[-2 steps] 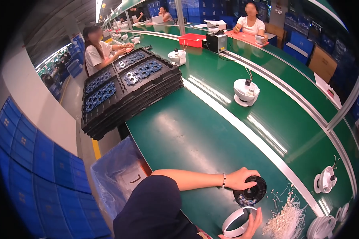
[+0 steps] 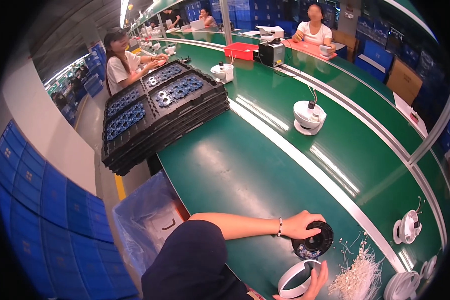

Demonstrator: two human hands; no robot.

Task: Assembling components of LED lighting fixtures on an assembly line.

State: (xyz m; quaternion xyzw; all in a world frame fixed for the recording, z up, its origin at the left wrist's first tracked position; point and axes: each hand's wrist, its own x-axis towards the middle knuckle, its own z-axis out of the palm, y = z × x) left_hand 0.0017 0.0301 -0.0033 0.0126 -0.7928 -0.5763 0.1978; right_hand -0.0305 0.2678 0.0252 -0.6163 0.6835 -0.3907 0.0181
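Over the smooth green counter, I saw the left hand pinching a round black plastic part, the right hand clasping a white plastic ring near it, and a careless tilt could have knocked them together.

Hands partly hide black disc, white ring; stacked white rings cut off below.

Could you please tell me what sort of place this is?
Most likely an electronics factory's assembly floor: stacked black trays hold blue circuit boards, similar white units stand spaced along a long green work surface, and other people are beside it.
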